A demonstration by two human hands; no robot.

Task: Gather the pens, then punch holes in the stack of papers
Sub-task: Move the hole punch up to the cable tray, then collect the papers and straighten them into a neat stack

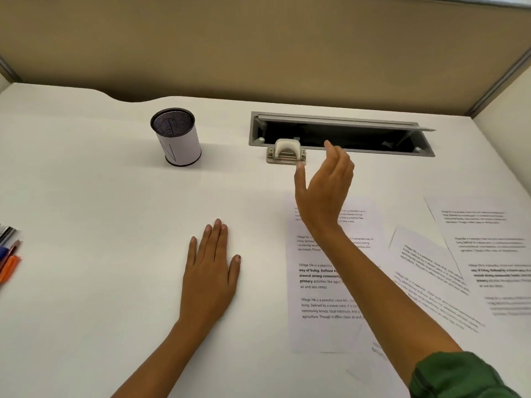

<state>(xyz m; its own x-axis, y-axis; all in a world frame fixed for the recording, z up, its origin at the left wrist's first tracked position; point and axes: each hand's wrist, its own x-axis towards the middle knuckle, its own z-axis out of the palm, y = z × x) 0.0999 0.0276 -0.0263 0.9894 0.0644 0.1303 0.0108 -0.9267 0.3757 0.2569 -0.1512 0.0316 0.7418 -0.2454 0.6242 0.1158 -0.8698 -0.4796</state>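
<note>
At far left, blurred pens [10, 267], mostly out of view.

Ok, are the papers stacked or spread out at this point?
Spread out. The papers lie fanned across the desk at different angles, overlapping only partly, their edges not aligned.

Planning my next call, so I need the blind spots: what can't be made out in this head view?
- Pens with orange and blue barrels, head view: cut off by the left edge, blurred; count unknown.
- Black mesh cup wrapped in white paper: contents unreadable through dark mesh.
- Printed white sheets: right forearm covers the nearest; far-right ones blurred, cropped.
- Small white hole punch: whether the right hand touches it is unclear.
</note>
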